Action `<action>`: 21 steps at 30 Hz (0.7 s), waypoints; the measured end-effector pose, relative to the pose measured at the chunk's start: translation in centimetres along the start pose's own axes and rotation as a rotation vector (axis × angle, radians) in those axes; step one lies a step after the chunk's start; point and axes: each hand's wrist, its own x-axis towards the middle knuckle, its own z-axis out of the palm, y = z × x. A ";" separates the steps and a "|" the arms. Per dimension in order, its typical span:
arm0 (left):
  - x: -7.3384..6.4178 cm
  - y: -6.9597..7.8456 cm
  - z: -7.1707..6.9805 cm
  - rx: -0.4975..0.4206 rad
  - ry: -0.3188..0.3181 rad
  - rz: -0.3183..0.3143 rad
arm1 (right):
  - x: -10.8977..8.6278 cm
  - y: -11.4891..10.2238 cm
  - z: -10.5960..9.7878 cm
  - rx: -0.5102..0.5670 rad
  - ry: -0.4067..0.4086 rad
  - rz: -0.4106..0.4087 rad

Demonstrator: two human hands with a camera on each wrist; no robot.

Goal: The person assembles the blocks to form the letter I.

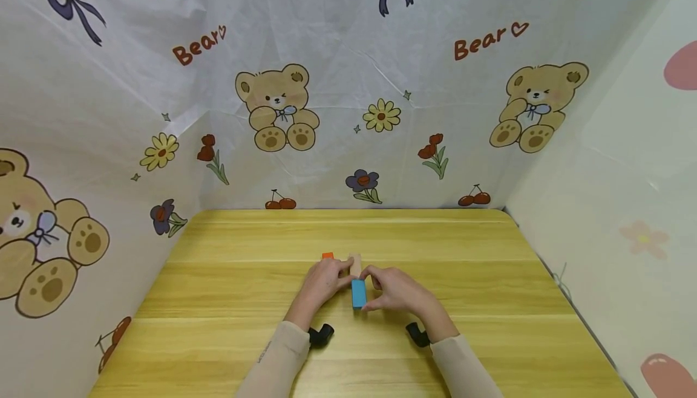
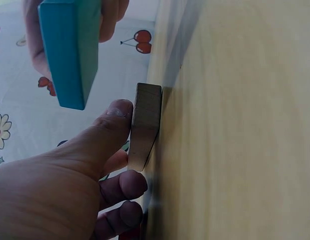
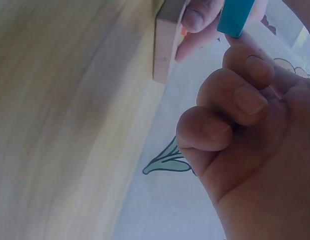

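Where the left sleeve (image 1: 274,358) ends, a black fitting sits at the wrist, over the wood-grain desk (image 1: 218,301). The left hand (image 1: 321,280) is spread loosely, thumb stretched out and the other fingers slack, with a small orange piece (image 1: 327,256) peeking out just beyond its knuckles. Thumb and forefinger touch the pale wooden block (image 1: 355,262), which lies flat on the desk just to the right of that hand; from here they rest against it rather than wrap round it.

Next along, in front of the wooden block's near end, is the blue block (image 1: 358,294), held up clear of the desk. It sits at the left of the right hand (image 1: 400,289), pinched between thumb and forefinger, one at each end; the remaining three fingers are tucked in toward the palm. Farthest right comes the right sleeve (image 1: 465,365).
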 end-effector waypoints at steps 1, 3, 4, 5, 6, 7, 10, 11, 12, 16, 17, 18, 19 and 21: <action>0.0 0.0 0.0 -0.001 0.001 -0.001 | 0.0 0.1 0.1 0.000 -0.005 0.002; 0.0 0.1 0.0 -0.003 0.005 -0.002 | 0.1 0.1 0.1 0.002 -0.014 0.009; 0.0 0.1 0.0 -0.001 0.007 -0.001 | 0.1 0.2 0.2 0.003 -0.019 0.013; 0.0 0.1 0.0 -0.001 0.006 -0.002 | 0.1 0.2 0.3 0.003 -0.024 0.018; 0.0 0.1 0.0 -0.001 0.005 -0.003 | 0.1 0.2 0.3 0.003 -0.028 0.024; 0.0 0.1 0.0 -0.002 0.005 -0.004 | 0.2 0.3 0.4 0.002 -0.031 0.029; 0.0 0.0 0.1 -0.008 0.005 -0.005 | 0.2 0.5 0.7 -0.002 -0.034 0.041; 0.0 0.0 0.0 -0.012 0.002 -0.009 | 0.2 0.5 0.7 -0.003 -0.034 0.044; 0.0 0.0 0.1 -0.013 0.004 -0.008 | 0.2 0.6 0.8 -0.004 -0.034 0.044; 0.0 0.0 0.0 -0.004 0.003 -0.009 | 0.4 0.6 0.9 -0.014 -0.039 0.039; 0.0 0.0 0.0 -0.002 0.001 -0.009 | 0.4 0.6 0.9 -0.015 -0.042 0.039; 0.0 0.0 0.0 -0.001 0.000 -0.009 | 0.4 0.6 1.0 -0.018 -0.045 0.042; 0.0 0.0 0.0 0.000 0.000 -0.006 | 0.4 0.6 1.0 -0.021 -0.046 0.046; 0.0 0.0 -0.1 0.000 -0.001 -0.004 | 0.4 0.6 1.0 -0.023 -0.050 0.058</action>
